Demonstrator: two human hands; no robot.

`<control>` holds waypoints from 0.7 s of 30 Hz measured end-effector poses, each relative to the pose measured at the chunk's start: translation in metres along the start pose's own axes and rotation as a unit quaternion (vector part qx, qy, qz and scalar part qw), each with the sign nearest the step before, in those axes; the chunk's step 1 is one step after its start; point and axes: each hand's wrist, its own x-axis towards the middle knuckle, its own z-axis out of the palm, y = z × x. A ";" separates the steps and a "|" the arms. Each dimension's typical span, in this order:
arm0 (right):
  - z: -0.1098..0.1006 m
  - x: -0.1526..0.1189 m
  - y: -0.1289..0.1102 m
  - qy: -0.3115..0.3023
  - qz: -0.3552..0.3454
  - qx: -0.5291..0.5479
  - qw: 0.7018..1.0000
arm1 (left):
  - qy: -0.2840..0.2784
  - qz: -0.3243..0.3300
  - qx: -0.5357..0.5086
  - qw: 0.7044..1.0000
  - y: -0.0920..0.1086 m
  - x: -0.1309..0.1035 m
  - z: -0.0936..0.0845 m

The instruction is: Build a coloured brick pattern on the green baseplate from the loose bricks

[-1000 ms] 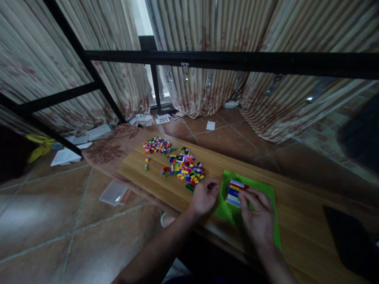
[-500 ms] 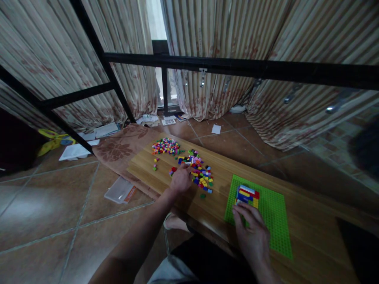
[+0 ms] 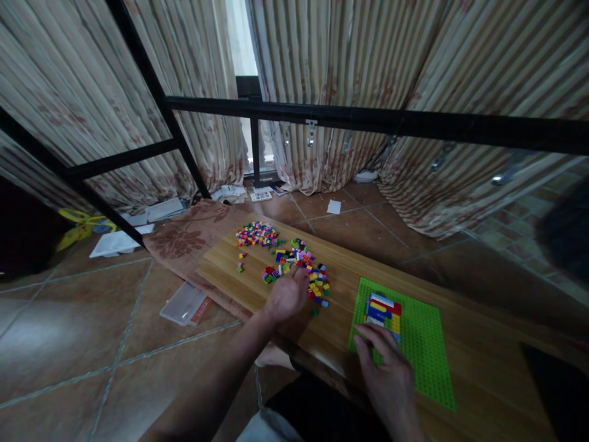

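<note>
My left hand (image 3: 289, 294) reaches into the pile of small toy bricks (image 3: 318, 277), its fingers bent down and drawn together among them. Whatever lies between its fingertips is too small to make out. At the right, my right hand (image 3: 389, 365) hovers over the near left part of the green baseplate (image 3: 426, 344). Its fingers are curved with a gap to the thumb, and nothing shows between them. Just beyond these fingers, a block of built-up bricks (image 3: 384, 310) in red, blue, yellow and white sits on the baseplate, its near side partly covered by the hand.
A second heap of tiny bricks (image 3: 257, 234) lies farther left on the wooden table (image 3: 221, 261). A clear plastic lid or box (image 3: 181, 304) rests on the tiled floor beside a brown cloth (image 3: 184, 236). Behind the table run a black metal frame (image 3: 359, 116) and striped curtains (image 3: 340, 61).
My left hand has shifted right and slightly nearer within the brick pile, uncovering bricks on its left. My right hand has drawn slightly back toward me and left. The whole view has tilted a little.
</note>
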 end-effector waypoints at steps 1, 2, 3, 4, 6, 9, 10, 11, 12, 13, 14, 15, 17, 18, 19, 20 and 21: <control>0.001 0.001 -0.005 -0.015 0.008 0.011 1.000 | -0.021 0.009 -0.042 0.999 0.011 -0.010 -0.001; 0.002 0.001 -0.010 -0.030 0.016 0.023 0.999 | -0.053 0.024 -0.089 0.994 0.022 -0.020 -0.002; 0.003 0.001 -0.015 -0.046 0.025 0.038 0.998 | -0.090 0.035 -0.138 0.986 0.032 -0.031 -0.002; 0.004 0.000 -0.019 -0.062 0.033 0.055 0.996 | -0.118 0.044 -0.186 0.974 0.041 -0.040 -0.001; 0.005 -0.001 -0.024 -0.095 0.050 0.100 0.989 | -0.134 0.038 -0.281 0.949 0.054 -0.057 0.001; 0.004 -0.003 -0.029 -0.127 0.089 0.172 0.973 | -0.114 -0.041 -0.421 0.899 0.062 -0.071 0.005; 0.003 -0.004 -0.030 -0.128 0.110 0.193 0.967 | -0.103 -0.073 -0.468 0.875 0.063 -0.073 0.007; 0.003 -0.004 -0.032 -0.126 0.133 0.212 0.960 | -0.092 -0.099 -0.510 0.849 0.064 -0.075 0.009; 0.002 -0.005 -0.033 -0.118 0.158 0.231 0.953 | -0.081 -0.118 -0.546 0.825 0.065 -0.077 0.011; 0.002 -0.006 -0.035 -0.108 0.183 0.249 0.945 | -0.067 -0.132 -0.574 0.805 0.067 -0.079 0.013; 0.003 -0.008 -0.037 -0.096 0.207 0.266 0.937 | -0.053 -0.142 -0.593 0.791 0.069 -0.080 0.014; 0.004 -0.010 -0.040 -0.081 0.228 0.280 0.929 | -0.036 -0.150 -0.602 0.783 0.072 -0.081 0.015; 0.008 -0.015 -0.044 -0.044 0.256 0.295 0.920 | 0.001 -0.172 -0.602 0.779 0.080 -0.082 0.018; 0.009 -0.018 -0.046 -0.025 0.263 0.296 0.918 | 0.020 -0.186 -0.599 0.779 0.084 -0.082 0.020; 0.011 -0.019 -0.047 -0.005 0.268 0.294 0.917 | 0.034 -0.199 -0.596 0.777 0.089 -0.083 0.022; 0.011 -0.018 -0.047 0.019 0.273 0.289 0.917 | 0.040 -0.212 -0.594 0.775 0.094 -0.084 0.025; 0.011 -0.017 -0.046 0.043 0.281 0.283 0.916 | 0.037 -0.223 -0.598 0.769 0.098 -0.086 0.029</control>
